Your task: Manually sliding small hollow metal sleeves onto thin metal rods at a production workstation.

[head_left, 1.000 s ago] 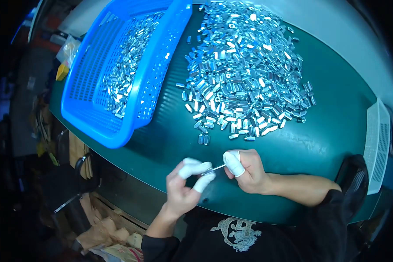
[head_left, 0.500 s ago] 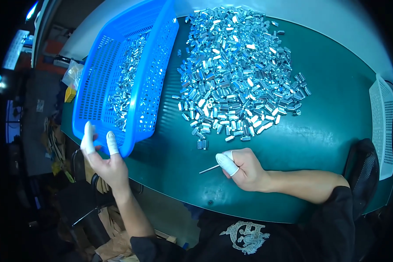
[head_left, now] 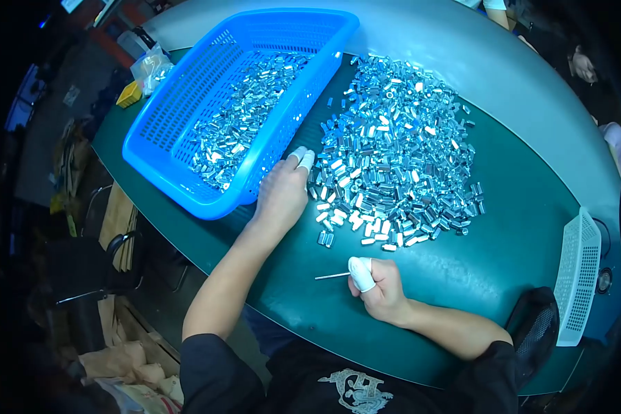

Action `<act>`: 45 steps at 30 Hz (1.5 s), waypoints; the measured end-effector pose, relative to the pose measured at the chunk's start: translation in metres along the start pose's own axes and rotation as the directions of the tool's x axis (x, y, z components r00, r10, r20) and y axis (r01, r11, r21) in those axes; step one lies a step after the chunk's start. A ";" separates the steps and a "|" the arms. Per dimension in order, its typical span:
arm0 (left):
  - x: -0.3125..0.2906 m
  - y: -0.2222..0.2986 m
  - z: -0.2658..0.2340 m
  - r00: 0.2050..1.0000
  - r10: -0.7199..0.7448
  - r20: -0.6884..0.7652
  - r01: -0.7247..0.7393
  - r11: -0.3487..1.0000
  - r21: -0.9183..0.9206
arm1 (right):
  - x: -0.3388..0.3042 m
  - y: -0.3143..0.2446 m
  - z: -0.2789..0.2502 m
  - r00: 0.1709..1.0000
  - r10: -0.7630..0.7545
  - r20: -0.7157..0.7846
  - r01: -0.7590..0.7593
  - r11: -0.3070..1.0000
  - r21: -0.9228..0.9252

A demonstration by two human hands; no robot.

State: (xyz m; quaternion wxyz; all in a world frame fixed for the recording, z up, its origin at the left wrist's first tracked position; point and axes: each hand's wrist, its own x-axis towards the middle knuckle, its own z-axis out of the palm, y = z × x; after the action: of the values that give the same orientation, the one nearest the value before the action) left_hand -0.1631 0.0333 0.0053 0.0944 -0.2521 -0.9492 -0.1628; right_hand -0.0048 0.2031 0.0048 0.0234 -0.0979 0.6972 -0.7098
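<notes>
My left hand point(head_left: 283, 190) is between the blue basket's side and the pile, with white finger cots on two fingertips. Those fingers stretch to the left edge of a heap of shiny hexagonal metal sleeves point(head_left: 400, 152); nothing shows held in them. My right hand point(head_left: 381, 290), also wearing white finger cots, is closed around a thin metal rod point(head_left: 332, 277) that points left, low over the table. The blue perforated basket point(head_left: 217, 209) holds many similar metal sleeves point(head_left: 245, 114). Two loose sleeves point(head_left: 326, 239) lie at the heap's near left edge.
The green table point(head_left: 455, 276) has a curved pale partition point(head_left: 531, 83) along its far side. A white perforated basket point(head_left: 578, 276) stands at the right, near a black mesh object point(head_left: 535, 338). A yellow bin point(head_left: 129, 94) and plastic bag point(head_left: 152, 67) lie far left. People are partly visible beyond the partition.
My left hand has moved from the blue basket's near end rightward to the heap's left edge. My right hand still holds the rod. The view has shifted, bringing people beyond the partition into sight.
</notes>
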 end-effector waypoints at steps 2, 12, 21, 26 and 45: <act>-0.005 0.003 0.000 0.996 0.057 -0.062 -0.054 0.997 0.050 | 0.002 0.002 -0.003 1.000 -0.009 -0.010 0.009 1.000 -0.001; -0.044 0.017 -0.017 0.968 -0.163 -0.192 0.114 0.964 -0.240 | 0.005 0.001 -0.006 1.000 -0.012 -0.017 0.012 1.000 -0.028; -0.057 0.014 -0.023 0.990 -0.089 -0.107 0.081 0.993 -0.082 | 0.002 0.001 0.000 0.997 -0.028 -0.078 0.027 1.000 -0.010; -0.097 0.029 -0.033 0.976 -0.154 -0.156 0.085 0.921 -0.380 | 0.002 0.004 -0.005 0.997 -0.009 -0.083 0.011 1.000 0.015; -0.121 0.049 -0.017 0.936 -0.311 -0.167 0.112 0.711 -0.694 | 0.002 0.004 -0.005 0.984 0.018 -0.176 -0.008 0.998 0.057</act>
State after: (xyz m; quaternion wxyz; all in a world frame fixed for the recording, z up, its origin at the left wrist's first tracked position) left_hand -0.0333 0.0136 0.0024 0.1066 -0.1327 -0.8257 -0.5379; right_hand -0.0078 0.2075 0.0009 -0.0310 -0.0294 0.6771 -0.7346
